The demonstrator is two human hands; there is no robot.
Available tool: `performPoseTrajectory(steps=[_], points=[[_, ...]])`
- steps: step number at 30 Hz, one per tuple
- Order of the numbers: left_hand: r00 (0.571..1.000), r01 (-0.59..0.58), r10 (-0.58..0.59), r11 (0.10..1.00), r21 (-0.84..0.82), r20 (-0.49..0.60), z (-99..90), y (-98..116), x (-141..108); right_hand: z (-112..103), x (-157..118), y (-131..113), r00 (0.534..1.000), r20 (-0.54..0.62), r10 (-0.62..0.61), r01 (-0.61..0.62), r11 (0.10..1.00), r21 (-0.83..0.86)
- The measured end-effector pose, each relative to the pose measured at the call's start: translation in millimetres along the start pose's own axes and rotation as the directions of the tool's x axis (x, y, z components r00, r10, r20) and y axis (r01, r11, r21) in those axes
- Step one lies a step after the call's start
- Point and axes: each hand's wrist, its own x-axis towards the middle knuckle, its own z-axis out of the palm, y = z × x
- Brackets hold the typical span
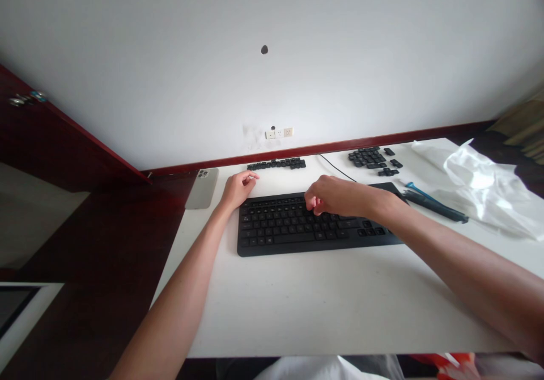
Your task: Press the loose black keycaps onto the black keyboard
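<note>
A keyboard [293, 237] lies on a table [297, 300], the person's right hand [326, 193] over it, the left hand [238, 190] at its far left corner. Left of that hand lies a phone [203, 190]. Behind the keyboard lie loose keys [276, 165] in two groups; to its right, a plastic bag [480, 184].

I'd say a home: red door [51, 136] left of the hands [325, 195], wall sockets [288, 132] beyond, curtain [525, 126] to their right.

Single head-worn view, facing forward and down, close above desk [297, 300], toward wall [178, 57]
</note>
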Motion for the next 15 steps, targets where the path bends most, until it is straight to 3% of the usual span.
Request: performPoseTrajectory(steps=[9,15], points=[[1.000,0.005,-0.005,1.000,0.003,-0.004,1.2,-1.6,0.1,6.8,-2.1,-6.3,0.998,-0.050,-0.045,0.042,0.998,-0.046],[1.000,-0.004,0.003,1.000,-0.009,-0.004,1.0,-0.9,-0.1,-0.1,5.5,1.8,1.000,0.012,-0.007,0.007,0.998,0.068]])
